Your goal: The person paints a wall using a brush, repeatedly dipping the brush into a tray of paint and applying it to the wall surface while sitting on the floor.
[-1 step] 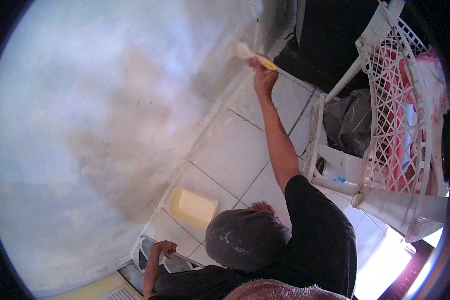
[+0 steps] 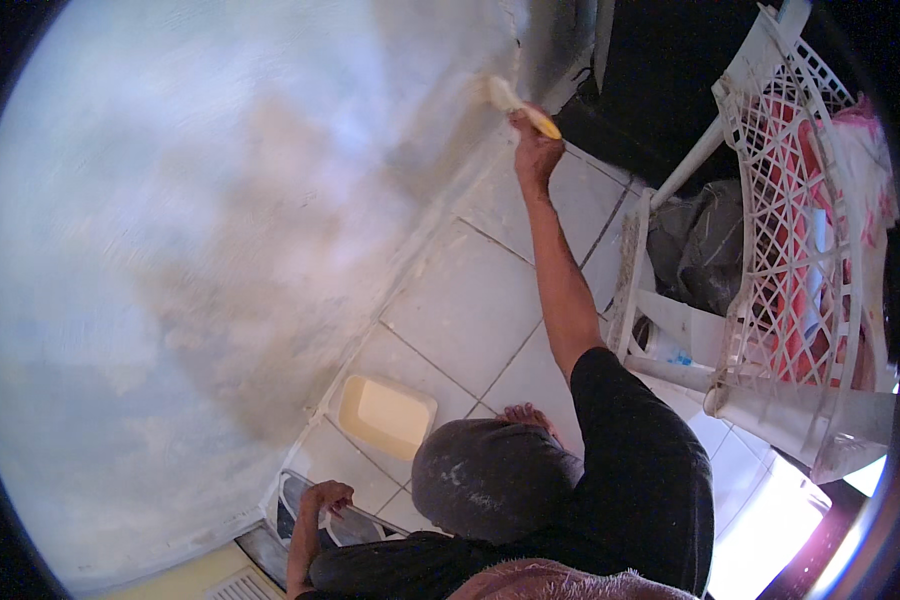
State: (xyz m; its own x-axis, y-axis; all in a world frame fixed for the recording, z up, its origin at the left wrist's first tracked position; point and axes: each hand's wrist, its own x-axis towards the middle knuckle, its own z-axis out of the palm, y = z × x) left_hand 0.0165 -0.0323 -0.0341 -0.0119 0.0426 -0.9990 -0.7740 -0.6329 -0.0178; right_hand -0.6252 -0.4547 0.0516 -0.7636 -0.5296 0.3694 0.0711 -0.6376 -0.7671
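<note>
My right hand [image 2: 538,155] is closed on a paintbrush [image 2: 515,100] with a yellow handle end. It reaches far forward, and the blurred bristle end is against the lower part of the wall [image 2: 270,220] near the corner. Pale and brownish patches cover that wall. At the lower left, my left hand [image 2: 330,495] hangs loosely with bent fingers, and nothing shows in it. A cream rectangular tub [image 2: 425,412] with pale contents sits on the tiled floor between the wall and my knee.
On the right stands a white plastic rack [image 2: 790,230] with lattice sides, holding red and pink cloth. Dark grey fabric [image 2: 710,245] lies beside it. White tiles [image 2: 460,300] run along the wall's foot. My bare foot [image 2: 528,415] is near the tub.
My right hand and the paintbrush have shifted slightly to the right. The left hand and the tub stay where they were.
</note>
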